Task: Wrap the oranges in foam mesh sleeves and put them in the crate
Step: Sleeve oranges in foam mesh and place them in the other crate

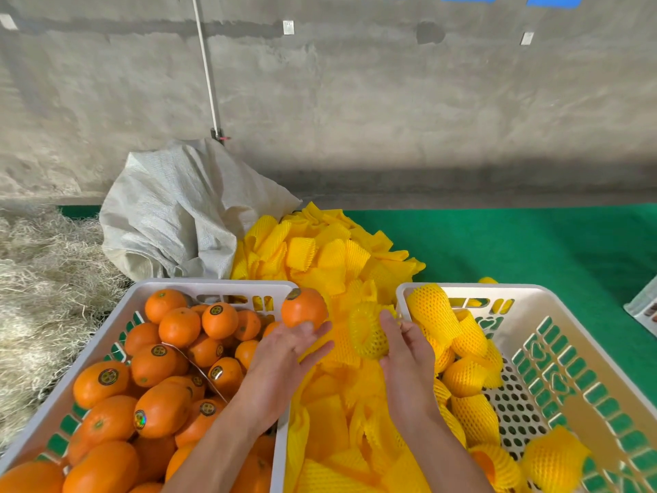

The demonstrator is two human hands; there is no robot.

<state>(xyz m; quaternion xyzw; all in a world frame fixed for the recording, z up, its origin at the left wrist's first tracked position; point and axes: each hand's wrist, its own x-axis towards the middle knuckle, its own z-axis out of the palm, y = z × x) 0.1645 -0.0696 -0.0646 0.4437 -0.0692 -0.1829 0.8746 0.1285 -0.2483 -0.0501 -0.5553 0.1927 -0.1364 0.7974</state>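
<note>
A bare orange [304,307] with a sticker sits at the straight fingertips of my left hand [284,354], above the near right corner of the left crate [213,287]. That white crate is full of unwrapped oranges [156,368]. My right hand [405,354] holds a yellow foam mesh sleeve [366,336], its mouth spread open toward the orange; the thumb is hidden behind it. The right white crate [473,288] holds several oranges wrapped in sleeves [465,377]. A heap of loose sleeves [327,257] lies between and behind the two crates.
A crumpled white woven sack [170,211] stands behind the left crate. Dry straw [42,279] covers the ground at left. Green matting [533,243] stretches to the right, up to a concrete wall [355,101]. A small package [645,309] shows at the right edge.
</note>
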